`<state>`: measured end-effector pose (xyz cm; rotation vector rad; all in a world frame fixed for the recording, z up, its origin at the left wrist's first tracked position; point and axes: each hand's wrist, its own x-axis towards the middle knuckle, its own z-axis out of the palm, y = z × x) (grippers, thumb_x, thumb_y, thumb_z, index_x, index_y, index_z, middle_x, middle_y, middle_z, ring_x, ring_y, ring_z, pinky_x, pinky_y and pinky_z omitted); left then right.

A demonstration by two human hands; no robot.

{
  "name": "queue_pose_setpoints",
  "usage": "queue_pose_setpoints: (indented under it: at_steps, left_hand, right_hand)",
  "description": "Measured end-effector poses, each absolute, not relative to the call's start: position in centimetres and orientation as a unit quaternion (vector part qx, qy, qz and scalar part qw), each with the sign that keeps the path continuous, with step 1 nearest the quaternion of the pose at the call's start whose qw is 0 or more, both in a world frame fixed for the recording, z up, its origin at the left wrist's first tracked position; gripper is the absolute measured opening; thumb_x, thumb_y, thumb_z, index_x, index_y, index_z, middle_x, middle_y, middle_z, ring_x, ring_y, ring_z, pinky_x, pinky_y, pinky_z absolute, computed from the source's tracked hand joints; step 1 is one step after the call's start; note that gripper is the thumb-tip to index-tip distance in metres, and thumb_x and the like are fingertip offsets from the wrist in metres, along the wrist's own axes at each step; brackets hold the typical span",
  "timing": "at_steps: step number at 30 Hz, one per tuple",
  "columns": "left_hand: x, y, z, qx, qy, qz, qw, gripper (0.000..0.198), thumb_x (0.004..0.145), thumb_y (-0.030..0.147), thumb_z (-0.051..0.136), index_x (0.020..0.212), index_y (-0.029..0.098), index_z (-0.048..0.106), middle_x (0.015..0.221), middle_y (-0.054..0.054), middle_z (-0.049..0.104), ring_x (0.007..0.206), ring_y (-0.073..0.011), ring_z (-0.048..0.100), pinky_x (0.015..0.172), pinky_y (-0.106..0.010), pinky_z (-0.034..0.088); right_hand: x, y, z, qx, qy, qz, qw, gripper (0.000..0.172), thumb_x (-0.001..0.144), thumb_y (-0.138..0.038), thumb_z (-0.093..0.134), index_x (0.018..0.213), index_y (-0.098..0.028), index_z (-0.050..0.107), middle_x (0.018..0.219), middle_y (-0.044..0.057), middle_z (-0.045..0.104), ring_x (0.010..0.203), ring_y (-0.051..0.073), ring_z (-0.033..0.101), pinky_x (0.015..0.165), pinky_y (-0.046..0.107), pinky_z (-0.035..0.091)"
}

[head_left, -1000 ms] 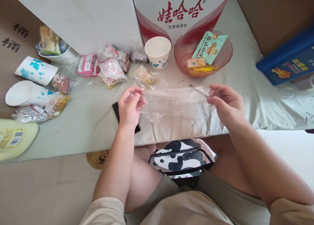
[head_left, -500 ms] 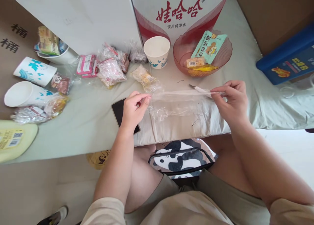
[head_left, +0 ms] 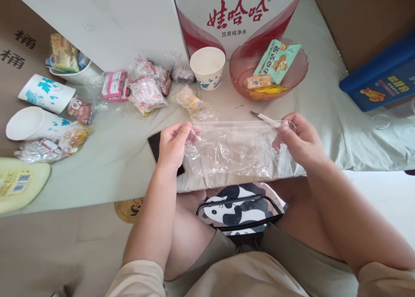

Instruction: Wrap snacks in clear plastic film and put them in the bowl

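Note:
A clear plastic bag (head_left: pixel 235 152) is stretched between my two hands above the table's near edge. My left hand (head_left: pixel 175 145) is closed on one upper corner, thumb against fingers. My right hand (head_left: pixel 300 139) pinches the opposite corner, and some of the film bunches around its fingers. Just behind the bag lies a thin white-handled tool with a dark pointed tip (head_left: pixel 266 119); its far end is hidden by my right hand. A dark phone (head_left: pixel 155 146) lies partly under my left hand. Beyond the bag is a plastic-wrapped yellowish snack (head_left: pixel 193 103).
A pink glass bowl (head_left: pixel 236 74) of packets and a paper cup (head_left: pixel 207 70) stand in front of a white-and-red carton (head_left: pixel 240 16). Wrapped snacks (head_left: pixel 147 94) and tipped paper cups (head_left: pixel 24 124) lie to the left. A blue container (head_left: pixel 379 78) is on the right.
The bag's film now hangs spread out below its top edge, where it was drawn thin before. My left hand has turned slightly, and my right hand has shifted a little left and down.

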<state>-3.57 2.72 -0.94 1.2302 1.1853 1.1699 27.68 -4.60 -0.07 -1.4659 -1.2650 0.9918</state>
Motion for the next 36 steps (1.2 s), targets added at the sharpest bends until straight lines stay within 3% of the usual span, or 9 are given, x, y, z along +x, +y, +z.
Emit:
queue_pose_setpoints:
  at_steps: [3, 6, 8, 13, 19, 22, 26, 31, 36]
  left_hand:
    - [-3.6, 2.6, 0.0, 0.452, 0.494, 0.433, 0.604, 0.037, 0.078, 0.051, 0.077, 0.073, 0.02, 0.057, 0.074, -0.003, 0.071, 0.056, -0.0139, 0.066, 0.045, -0.022, 0.045]
    - [-3.7, 2.4, 0.7, 0.442, 0.451, 0.379, 0.677, 0.046, 0.06, 0.037, 0.09, 0.086, 0.021, 0.056, 0.091, -0.003, 0.076, 0.075, -0.0182, 0.076, 0.058, -0.024, 0.057]
    - [-3.6, 2.3, 0.8, 0.446, 0.452, 0.353, 0.687, 0.054, 0.056, 0.028, 0.092, 0.095, 0.022, 0.055, 0.091, -0.003, 0.077, 0.076, -0.0185, 0.076, 0.062, -0.026, 0.059]
    - [-3.3, 2.4, 0.4, 0.442, 0.514, 0.354, 0.644, 0.047, 0.067, 0.03, 0.087, 0.104, 0.019, 0.059, 0.077, 0.0, 0.074, 0.056, -0.012, 0.068, 0.049, -0.02, 0.049]
    - [-3.1, 2.6, 0.2, 0.453, 0.536, 0.376, 0.605, 0.027, 0.076, 0.035, 0.083, 0.08, 0.015, 0.066, 0.061, -0.001, 0.069, 0.033, -0.0029, 0.04, 0.032, -0.018, 0.024]
    - [-3.2, 2.7, 0.4, 0.442, 0.542, 0.388, 0.6, 0.026, 0.076, 0.036, 0.083, 0.077, 0.016, 0.067, 0.052, 0.002, 0.062, 0.031, -0.0025, 0.034, 0.03, -0.017, 0.017]
    - [-3.6, 2.7, 0.8, 0.433, 0.519, 0.362, 0.643, 0.028, 0.072, 0.04, 0.085, 0.076, 0.017, 0.068, 0.045, 0.005, 0.054, 0.028, -0.0022, 0.028, 0.029, -0.018, 0.013]
    - [-3.5, 2.4, 1.3, 0.432, 0.469, 0.288, 0.715, 0.035, 0.068, 0.046, 0.088, 0.074, 0.019, 0.068, 0.042, 0.006, 0.051, 0.026, -0.002, 0.025, 0.029, -0.018, 0.011]
    - [-2.2, 1.7, 1.3, 0.455, 0.429, 0.195, 0.756, 0.036, 0.071, 0.05, 0.086, 0.073, 0.019, 0.067, 0.043, 0.005, 0.054, 0.027, -0.0025, 0.028, 0.029, -0.018, 0.01]
  right_hand:
    - [27.5, -4.4, 0.2, -0.584, -0.483, 0.46, 0.463, 0.047, 0.077, -0.059, 0.083, 0.09, -0.027, 0.051, 0.062, -0.006, 0.056, 0.049, 0.014, 0.056, 0.048, 0.03, 0.044]
    - [27.3, -4.2, 0.2, -0.589, -0.448, 0.467, 0.483, 0.044, 0.08, -0.055, 0.08, 0.086, -0.026, 0.048, 0.071, -0.005, 0.06, 0.047, 0.011, 0.056, 0.045, 0.028, 0.044]
    - [27.2, -4.0, 0.1, -0.595, -0.435, 0.462, 0.494, 0.043, 0.082, -0.054, 0.078, 0.087, -0.025, 0.047, 0.079, -0.003, 0.065, 0.045, 0.009, 0.055, 0.043, 0.027, 0.042]
    - [27.6, -3.6, -0.3, -0.605, -0.411, 0.441, 0.52, 0.042, 0.079, -0.05, 0.082, 0.095, -0.026, 0.051, 0.075, -0.004, 0.064, 0.04, 0.007, 0.045, 0.038, 0.025, 0.038]
    - [27.8, -3.4, -0.6, -0.635, -0.391, 0.413, 0.522, 0.037, 0.081, -0.047, 0.08, 0.097, -0.026, 0.055, 0.068, -0.004, 0.064, 0.037, 0.006, 0.036, 0.034, 0.023, 0.03]
    - [28.2, -3.6, -0.6, -0.649, -0.396, 0.42, 0.496, 0.035, 0.08, -0.044, 0.081, 0.1, -0.025, 0.059, 0.065, -0.003, 0.065, 0.038, 0.007, 0.038, 0.035, 0.024, 0.032]
    - [29.5, -3.6, -0.9, -0.626, -0.431, 0.479, 0.439, 0.037, 0.081, -0.052, 0.078, 0.1, -0.022, 0.068, 0.074, 0.003, 0.071, 0.056, 0.015, 0.061, 0.051, 0.028, 0.049]
    - [29.6, -2.8, -1.3, -0.539, -0.431, 0.5, 0.524, 0.051, 0.074, -0.07, 0.075, 0.093, -0.023, 0.068, 0.089, 0.007, 0.074, 0.079, 0.022, 0.071, 0.074, 0.039, 0.06]
    - [25.5, -2.7, -1.4, -0.454, -0.517, 0.597, 0.413, 0.052, 0.074, -0.05, 0.084, 0.114, -0.024, 0.066, 0.122, 0.01, 0.073, 0.11, 0.023, 0.071, 0.096, 0.04, 0.059]
